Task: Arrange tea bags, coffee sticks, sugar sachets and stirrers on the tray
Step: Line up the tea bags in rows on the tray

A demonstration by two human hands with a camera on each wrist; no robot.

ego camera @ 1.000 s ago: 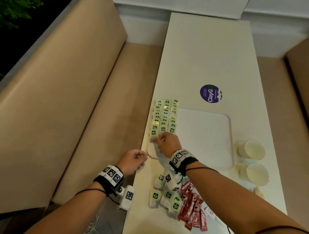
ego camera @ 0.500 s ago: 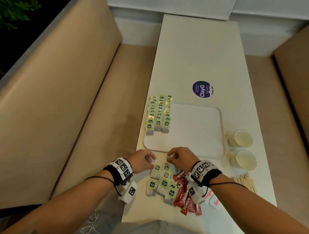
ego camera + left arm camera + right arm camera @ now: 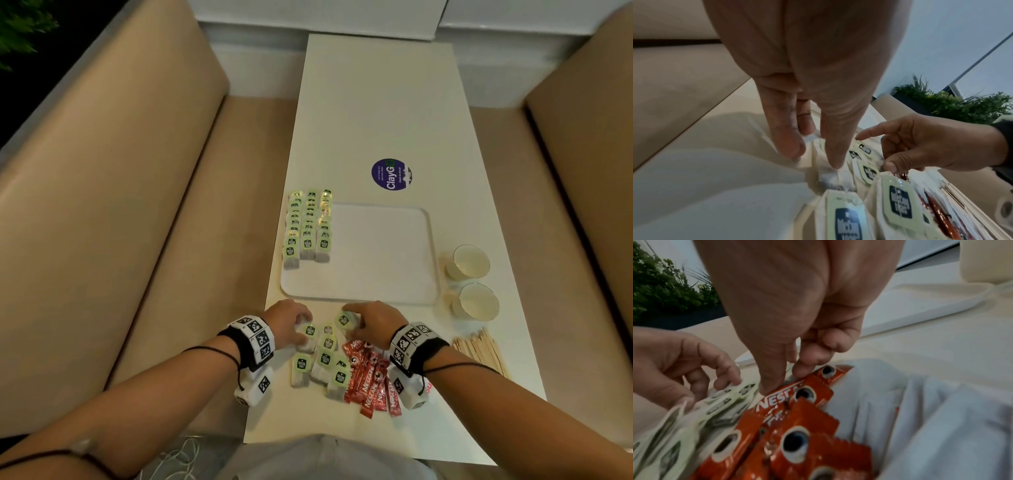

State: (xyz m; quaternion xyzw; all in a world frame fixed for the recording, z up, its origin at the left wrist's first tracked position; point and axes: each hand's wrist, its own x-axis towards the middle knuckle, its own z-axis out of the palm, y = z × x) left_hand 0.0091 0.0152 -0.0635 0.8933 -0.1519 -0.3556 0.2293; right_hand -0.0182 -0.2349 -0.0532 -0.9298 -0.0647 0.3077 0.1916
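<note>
A white tray (image 3: pixel 376 253) carries three rows of green-tagged tea bags (image 3: pixel 308 226) along its left side. Several loose tea bags (image 3: pixel 323 358) lie in front of the tray, next to red coffee sticks (image 3: pixel 370 380). My left hand (image 3: pixel 303 325) pinches one loose tea bag (image 3: pixel 828 173) between thumb and forefinger (image 3: pixel 789 146). My right hand (image 3: pixel 349 318) pinches another tea bag (image 3: pixel 343 320) at the pile's far edge, just above the coffee sticks (image 3: pixel 797 418). White sugar sachets (image 3: pixel 900 402) lie under my right wrist. Wooden stirrers (image 3: pixel 479 353) lie at the right.
Two paper cups (image 3: pixel 471 262) (image 3: pixel 478 301) stand right of the tray. A round purple sticker (image 3: pixel 391 174) sits beyond it on the long white table (image 3: pixel 376 102). Beige benches (image 3: pixel 137 205) run along both sides.
My right hand has come back from the tea bag rows on the tray to the loose pile. Both hands now grip tea bags there.
</note>
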